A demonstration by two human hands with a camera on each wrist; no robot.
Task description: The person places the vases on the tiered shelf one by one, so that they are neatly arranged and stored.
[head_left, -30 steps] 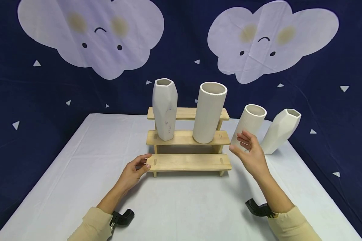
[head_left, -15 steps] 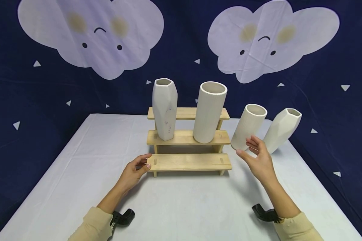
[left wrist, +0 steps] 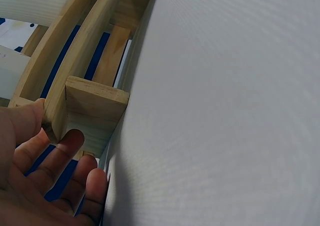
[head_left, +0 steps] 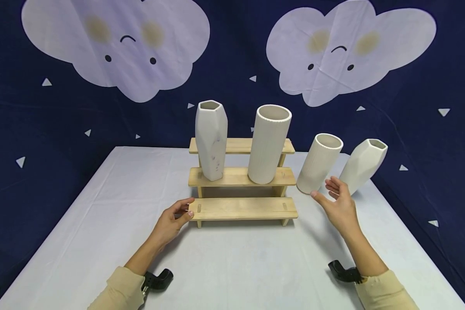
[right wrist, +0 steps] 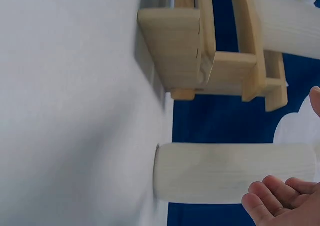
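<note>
A three-tier wooden display stand (head_left: 242, 209) is on the table. My left hand (head_left: 171, 224) pinches the left end of its lowest board; in the left wrist view the thumb (left wrist: 30, 118) lies against the board and the fingers curl beneath. On the middle tier stand a white faceted vase (head_left: 212, 146) and a taller ribbed cylindrical vase (head_left: 268, 148). To the right, my right hand (head_left: 340, 206) holds nothing, its fingers spread and relaxed in front of a ribbed cylindrical vase (head_left: 318, 161) and a faceted white vase (head_left: 364, 163) on the table.
A white cloth covers the table (head_left: 232, 267). Behind it hangs a dark blue curtain (head_left: 232, 64) printed with clouds and triangles. Black camera mounts (head_left: 159, 280) are strapped to both wrists.
My right hand has drawn back from the cylindrical vase, moving right and toward me. The left hand stays on the stand, and the vases have not moved.
</note>
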